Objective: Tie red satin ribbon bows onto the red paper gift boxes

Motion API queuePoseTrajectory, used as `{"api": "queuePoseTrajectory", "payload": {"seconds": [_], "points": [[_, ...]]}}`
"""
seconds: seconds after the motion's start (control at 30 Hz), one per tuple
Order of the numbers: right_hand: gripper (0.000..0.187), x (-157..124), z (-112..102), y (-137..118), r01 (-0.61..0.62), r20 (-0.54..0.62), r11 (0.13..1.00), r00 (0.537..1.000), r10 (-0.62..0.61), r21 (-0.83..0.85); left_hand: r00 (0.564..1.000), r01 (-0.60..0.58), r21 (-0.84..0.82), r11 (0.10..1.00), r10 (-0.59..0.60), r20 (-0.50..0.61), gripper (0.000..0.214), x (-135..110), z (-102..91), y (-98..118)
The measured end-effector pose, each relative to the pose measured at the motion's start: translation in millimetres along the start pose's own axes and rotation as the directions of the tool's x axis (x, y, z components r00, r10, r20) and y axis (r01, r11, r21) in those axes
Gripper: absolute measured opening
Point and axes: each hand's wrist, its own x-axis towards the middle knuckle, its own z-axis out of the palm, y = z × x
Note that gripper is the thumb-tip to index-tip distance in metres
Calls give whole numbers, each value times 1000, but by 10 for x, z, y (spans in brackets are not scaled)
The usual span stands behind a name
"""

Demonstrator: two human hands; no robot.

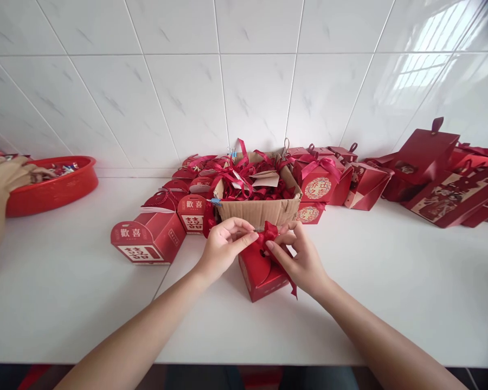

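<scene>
Pinching with left hand and right hand the red bow atop the red box, six o'clock from the cardboard carton, we might loosen it by tugging unevenly.

a carton (red boxes flanking it) bars the right hand ahead; bare tabletop opens rightward.

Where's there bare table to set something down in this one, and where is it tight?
Bare table shows right of the right hand, in front of the far-right boxes. Another bare patch lies between the basin and the leftmost box. It is tight around the carton, with boxes close on both sides and the front box just before it.
</scene>
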Motion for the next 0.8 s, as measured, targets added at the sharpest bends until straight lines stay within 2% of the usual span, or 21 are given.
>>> {"api": "queuePoseTrajectory", "payload": {"seconds": [0.07, 0.17, 0.23, 0.33, 0.43, 0.53, 0.63, 0.73, 0.8], "points": [[21, -2, -2, 4, 1, 6, 1000, 1000, -1, -7, 999, -7, 67, 998, 5, 42, 24, 21, -14, 7], [20, -3, -6, 5, 25, 17, 999, 1000, -24, -44, 977, -66, 198, 978, 23, 212, 29, 66, -8, 36], [19, -1, -9, 5, 59, 21, 995, 998, -58, -78, 959, -98, 257, 961, 22, 282, 28, 92, 26, 68], [17, 6, -15, 8, 76, 23, 995, 997, -75, -68, 966, -81, 238, 968, 18, 256, 22, 113, 78, 125], [16, 12, -21, 9, 42, 27, 999, 999, -41, -30, 975, -24, 84, 996, 5, 222, 14, 119, 55, 171], [16, 17, -20, 3, 30, 28, 999, 999, -29, -36, 972, 61, -16, 998, -56, 229, 8, 106, -61, 205], [16, 18, -17, -6, 38, 27, 999, 999, -37, -38, 941, 107, 4, 994, -103, 323, 11, 59, -222, 234], [16, 20, -15, -8, 32, 27, 999, 999, -31, -32, 899, 39, 130, 991, -91, 429, 18, -21, -385, 237], [16, 23, -16, -6, 21, 29, 999, 999, -21, -31, 939, -61, 287, 956, -42, 341, 29, -73, -493, 203]]}}
